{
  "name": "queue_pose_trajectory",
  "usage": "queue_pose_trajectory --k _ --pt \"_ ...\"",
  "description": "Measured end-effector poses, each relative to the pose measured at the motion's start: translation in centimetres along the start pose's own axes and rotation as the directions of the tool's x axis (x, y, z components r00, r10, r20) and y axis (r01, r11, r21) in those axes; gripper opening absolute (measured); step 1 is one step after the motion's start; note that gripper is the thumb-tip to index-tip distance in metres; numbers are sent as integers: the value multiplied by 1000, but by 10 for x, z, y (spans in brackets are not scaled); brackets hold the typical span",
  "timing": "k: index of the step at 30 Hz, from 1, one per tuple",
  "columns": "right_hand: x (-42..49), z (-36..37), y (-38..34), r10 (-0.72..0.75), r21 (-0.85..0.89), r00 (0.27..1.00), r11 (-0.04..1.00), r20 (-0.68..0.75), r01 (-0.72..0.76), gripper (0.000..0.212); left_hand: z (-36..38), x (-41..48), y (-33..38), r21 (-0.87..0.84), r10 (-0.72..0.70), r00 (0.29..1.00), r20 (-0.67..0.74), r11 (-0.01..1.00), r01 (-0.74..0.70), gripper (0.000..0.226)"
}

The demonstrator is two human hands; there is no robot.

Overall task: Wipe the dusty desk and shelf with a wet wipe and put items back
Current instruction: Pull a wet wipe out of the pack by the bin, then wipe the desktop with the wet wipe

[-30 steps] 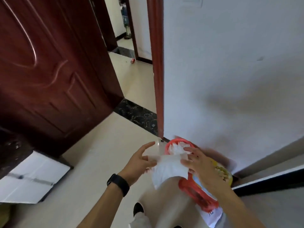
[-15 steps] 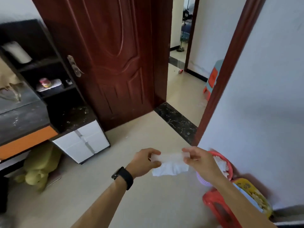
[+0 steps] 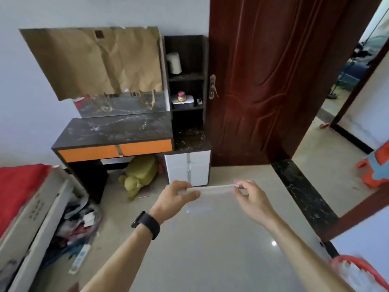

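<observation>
I hold a white wet wipe [image 3: 207,197] stretched flat between both hands over the floor. My left hand [image 3: 175,197] pinches its left corner and my right hand [image 3: 250,198] pinches its right corner. Ahead stands the dusty dark desk [image 3: 117,131] with orange drawer fronts. To its right rises a dark shelf unit [image 3: 186,77]. The shelf carries a white roll [image 3: 174,63], a small red-lidded jar [image 3: 181,96] on a white box, and a small dark item. The low cabinet top [image 3: 192,140] under the shelf is dusty too.
Crumpled brown paper [image 3: 94,60] covers the mirror above the desk. A green plush toy [image 3: 140,175] lies under the desk. A red-covered bed [image 3: 19,186] and floor clutter sit left. The dark red door [image 3: 273,81] stands open, and a red bin [image 3: 362,272] sits bottom right.
The view has swung left from the bin and wall to the desk and shelf. Both hands have pulled the wipe out wider between them.
</observation>
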State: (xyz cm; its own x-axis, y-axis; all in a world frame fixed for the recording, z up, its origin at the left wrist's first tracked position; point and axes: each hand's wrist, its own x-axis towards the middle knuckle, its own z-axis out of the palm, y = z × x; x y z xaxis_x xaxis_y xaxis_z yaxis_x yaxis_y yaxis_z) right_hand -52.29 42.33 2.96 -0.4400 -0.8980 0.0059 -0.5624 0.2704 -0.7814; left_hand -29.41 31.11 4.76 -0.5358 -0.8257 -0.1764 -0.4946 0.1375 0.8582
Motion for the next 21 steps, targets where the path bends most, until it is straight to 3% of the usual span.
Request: queue_pose_trajectory --k 3,9,11,13,17,21 --pt "22 34 -39 36 169 992 984 118 -55 26 -40 -9 -19 -218 -50 998 -36 975 41 26" --pt "66 105 -76 40 306 977 946 208 -104 20 -80 -1 -59 -325 -239 946 -220 932 160 18" --pt "81 124 -82 109 395 956 893 274 -214 17 -90 5 -68 -439 -326 922 -210 874 209 36" --pt "97 140 -85 89 462 912 840 400 -284 27 -102 15 -77 -493 -337 924 -182 844 211 54" --pt "141 157 -87 -78 419 860 893 505 -165 53 -126 52 -93 -270 -289 944 -158 933 240 51" --pt "187 174 -91 -167 260 850 965 500 37 38 -142 93 -100 59 -270 922 -277 953 297 50"
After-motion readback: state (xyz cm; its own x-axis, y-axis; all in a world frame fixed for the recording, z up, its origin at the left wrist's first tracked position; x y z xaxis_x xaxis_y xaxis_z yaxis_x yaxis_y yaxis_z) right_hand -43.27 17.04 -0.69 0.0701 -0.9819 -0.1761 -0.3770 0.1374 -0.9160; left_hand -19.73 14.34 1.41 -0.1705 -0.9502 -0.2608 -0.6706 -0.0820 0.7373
